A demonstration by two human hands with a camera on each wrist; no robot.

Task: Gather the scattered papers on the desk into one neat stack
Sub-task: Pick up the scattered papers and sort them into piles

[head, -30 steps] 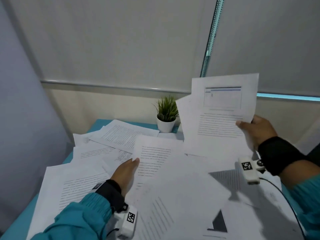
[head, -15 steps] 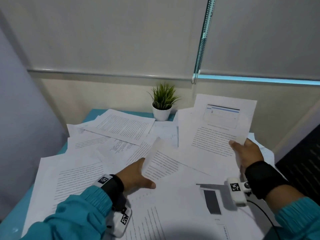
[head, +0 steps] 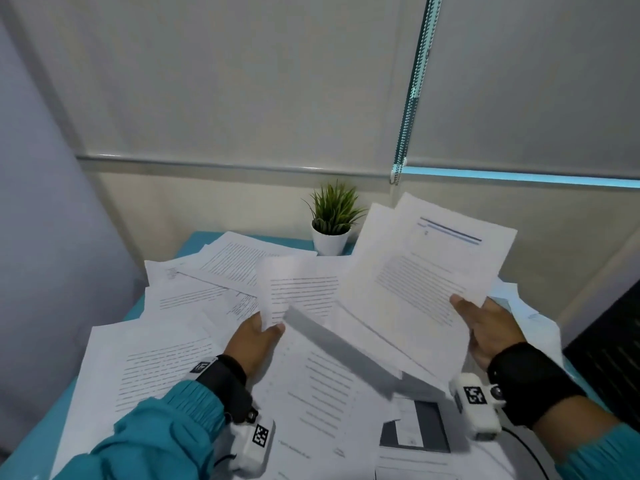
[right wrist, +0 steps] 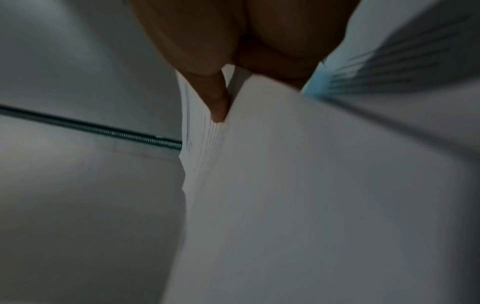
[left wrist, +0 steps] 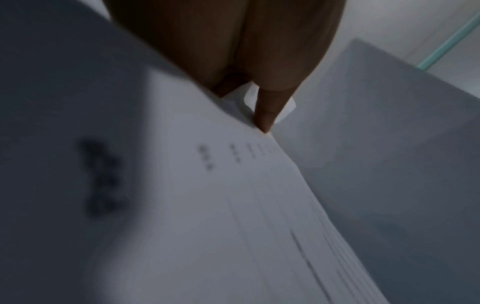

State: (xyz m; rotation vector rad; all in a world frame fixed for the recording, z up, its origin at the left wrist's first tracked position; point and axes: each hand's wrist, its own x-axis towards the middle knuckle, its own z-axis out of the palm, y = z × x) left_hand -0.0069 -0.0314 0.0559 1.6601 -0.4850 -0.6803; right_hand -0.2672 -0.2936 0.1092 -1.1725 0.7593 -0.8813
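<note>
left hand point(left wrist: 233, 51) | thumb and fingers pinch printed sheet point(left wrist: 233, 185) at its edge | grey sheet point(left wrist: 389, 144) beside | blurred

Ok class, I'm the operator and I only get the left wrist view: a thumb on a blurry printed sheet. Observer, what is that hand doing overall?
Observer: In the head view the left hand pinches the lower corner of one printed sheet, lifted off the pile.
Operator: And the other hand?
Observer: The right hand holds a raised bundle of sheets; the top page has a blue header bar.
Operator: Is the desk done?
Observer: No. Loose papers lie overlapping across the teal desk.
Operator: Anything else there?
Observer: A small potted plant stands at the back edge.
</note>
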